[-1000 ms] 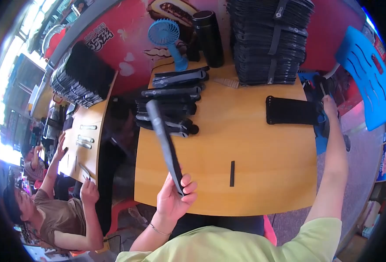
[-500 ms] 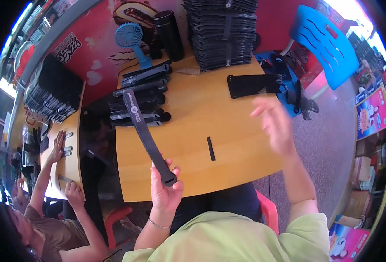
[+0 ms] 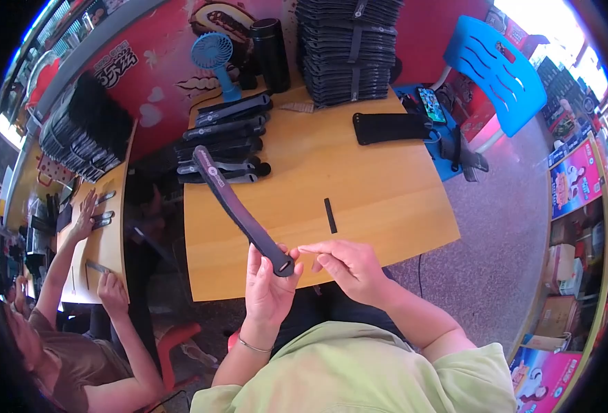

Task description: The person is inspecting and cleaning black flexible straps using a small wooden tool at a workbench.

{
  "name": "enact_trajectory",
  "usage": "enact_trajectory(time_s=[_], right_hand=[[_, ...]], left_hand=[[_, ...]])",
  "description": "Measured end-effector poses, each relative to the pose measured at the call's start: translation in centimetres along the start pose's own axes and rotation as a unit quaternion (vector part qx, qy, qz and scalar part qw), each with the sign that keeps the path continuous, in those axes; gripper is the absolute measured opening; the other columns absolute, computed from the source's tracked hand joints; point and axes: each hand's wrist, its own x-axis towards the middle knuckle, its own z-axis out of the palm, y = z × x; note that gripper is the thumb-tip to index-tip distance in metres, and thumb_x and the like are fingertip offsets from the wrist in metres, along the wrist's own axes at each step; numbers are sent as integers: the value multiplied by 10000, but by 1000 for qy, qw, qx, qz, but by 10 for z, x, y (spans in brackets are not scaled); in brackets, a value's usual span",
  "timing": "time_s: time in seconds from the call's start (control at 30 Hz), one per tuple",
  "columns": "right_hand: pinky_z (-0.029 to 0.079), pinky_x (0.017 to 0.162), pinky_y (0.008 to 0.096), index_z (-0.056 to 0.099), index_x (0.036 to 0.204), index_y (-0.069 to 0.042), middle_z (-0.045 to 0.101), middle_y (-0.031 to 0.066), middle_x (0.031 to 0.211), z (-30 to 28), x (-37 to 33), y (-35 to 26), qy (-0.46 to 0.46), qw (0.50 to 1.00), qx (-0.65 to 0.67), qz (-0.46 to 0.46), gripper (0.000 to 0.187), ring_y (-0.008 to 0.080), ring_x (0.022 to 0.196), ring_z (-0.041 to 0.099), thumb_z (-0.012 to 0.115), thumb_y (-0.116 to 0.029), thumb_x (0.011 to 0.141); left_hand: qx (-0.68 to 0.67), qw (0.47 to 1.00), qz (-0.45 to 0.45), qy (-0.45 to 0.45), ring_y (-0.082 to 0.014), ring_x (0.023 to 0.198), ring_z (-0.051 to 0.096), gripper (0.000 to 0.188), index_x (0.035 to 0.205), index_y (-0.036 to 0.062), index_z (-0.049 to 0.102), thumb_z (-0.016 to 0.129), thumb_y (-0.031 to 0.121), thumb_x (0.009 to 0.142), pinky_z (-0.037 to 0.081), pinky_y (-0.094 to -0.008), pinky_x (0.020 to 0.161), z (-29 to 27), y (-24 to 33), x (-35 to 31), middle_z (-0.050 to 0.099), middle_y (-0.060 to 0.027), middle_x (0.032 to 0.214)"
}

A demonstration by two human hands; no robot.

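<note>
Your left fingers (image 3: 265,268) clamp the black strap (image 3: 235,202). Your right fingers (image 3: 334,248) sit beside it; closure cannot be determined.

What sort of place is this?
Probably a small workshop, perhaps inside a shop: a dark strap in the left hand, a tall stack of black pieces on the table, and a co-worker at another table.

The strap (image 3: 236,208) looks matt, cloth-like — the tabletop (image 3: 393,199) smooth wood.
</note>
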Motion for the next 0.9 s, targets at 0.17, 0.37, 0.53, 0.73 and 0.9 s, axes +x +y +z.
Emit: enact_trajectory(time_s=[0.17, 0.37, 0.53, 0.73, 0.9], right_hand=[[499, 618, 264, 615, 1101, -31, 656, 101, 836, 0, -6, -1, -14, 999, 0, 32, 217, 169, 711, 656, 499, -34, 917], [496, 620, 257, 606, 1139, -34, 658, 103, 870, 7, -8, 5, 9, 1000, -6, 2, 247, 158, 744, 656, 494, -24, 920], [500, 642, 251, 592, 1158, -19, 659, 118, 946, 9, -11, 1, -22, 999, 12, 48, 275, 161, 775, 666, 510, 12, 897], [502, 604, 314, 543, 1246, -107, 683, 88, 858, 15, -9, 0, -33, 994, -102, 33, 390, 224, 697, 659, 582, -43, 862], [499, 583, 315, 547, 1246, -128, 682, 80, 819, 22, -13, 1, -15, 993, -113, 19, 414, 226, 671, 655, 612, -51, 844]], left_hand=[[-32, 999, -26, -29, -241, 1103, 557, 413, 1326, 91, 384, 523, 146, 941, 543, -360, 860, -8, 5, -4, 550, -91, 1145], [57, 997, 47, 24, -295, 1121, 543, 398, 1287, 66, 405, 545, 64, 914, 497, -426, 934, -8, 2, -8, 540, -116, 1152], [78, 995, 49, 30, -357, 1131, 540, 383, 1253, 55, 423, 555, 13, 896, 491, -462, 943, -1, 1, -5, 555, -142, 1141], [105, 989, 93, 40, -328, 1109, 562, 352, 1222, 48, 437, 553, 0, 893, 522, -441, 905, -2, 3, -7, 568, -147, 1131], [123, 986, 105, 48, -300, 1090, 575, 342, 1201, 49, 444, 552, -25, 885, 526, -422, 895, 0, 1, -8, 577, -143, 1121]])
